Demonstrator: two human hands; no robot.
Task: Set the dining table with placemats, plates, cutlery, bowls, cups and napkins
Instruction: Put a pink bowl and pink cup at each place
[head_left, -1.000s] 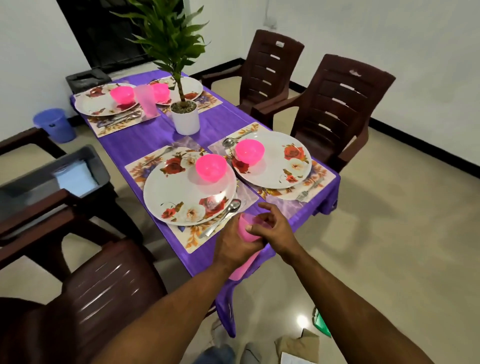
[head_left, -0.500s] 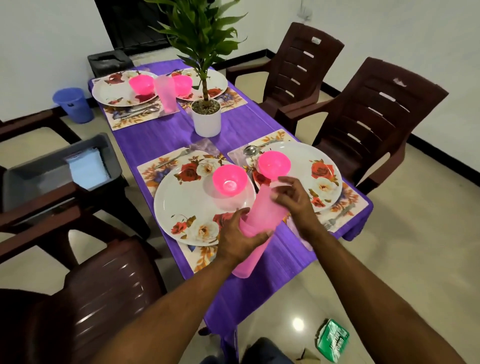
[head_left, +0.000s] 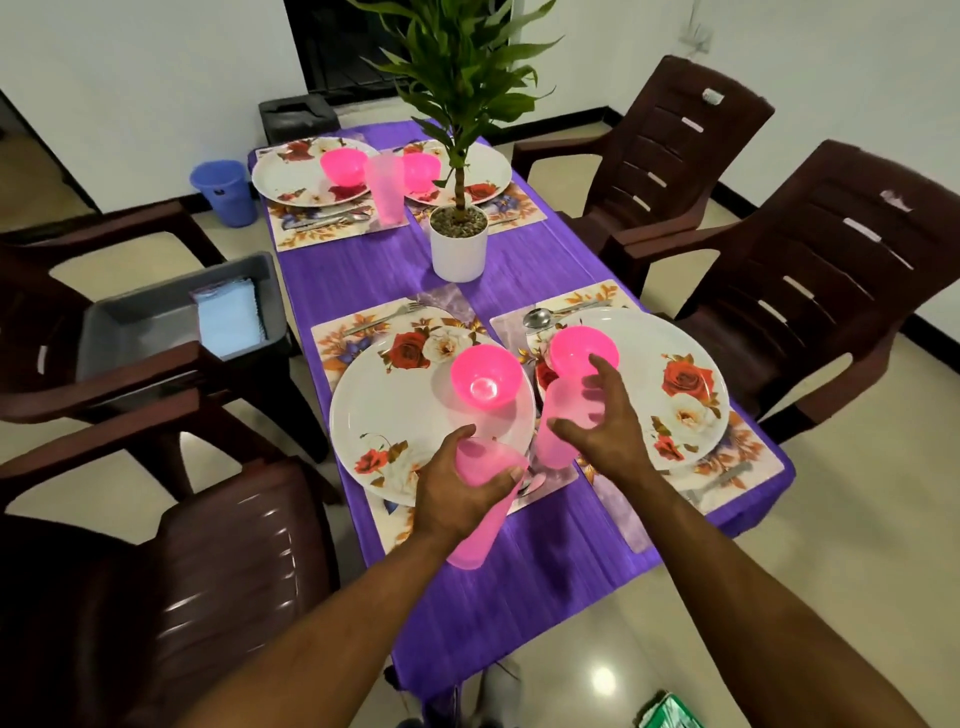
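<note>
A purple-clothed table (head_left: 519, 561) carries floral placemats (head_left: 337, 335), floral plates and pink bowls. My left hand (head_left: 457, 493) grips a tilted pink cup (head_left: 475, 540) over the near edge of the near-left plate (head_left: 400, 415). My right hand (head_left: 597, 421) curls round a second pink cup (head_left: 553, 447) standing upright between that plate and the near-right plate (head_left: 680, 348). Each near plate bears a pink bowl (head_left: 485, 376), (head_left: 569, 348). A fork (head_left: 384, 316) and a spoon (head_left: 537, 316) lie on the near mats.
A potted plant (head_left: 458, 249) stands mid-table. The far settings (head_left: 296, 174) have plates, bowls and one pink cup (head_left: 384, 189). A grey tub (head_left: 156, 317) holding white napkins (head_left: 231, 322) sits on the left chair. Brown chairs (head_left: 831, 270) ring the table; a blue bucket (head_left: 221, 189) stands by the wall.
My right hand pulled the upper cup off the stack and set it upright between the two near plates. My left hand keeps the other cup, now lower and nearer the plate's edge.
</note>
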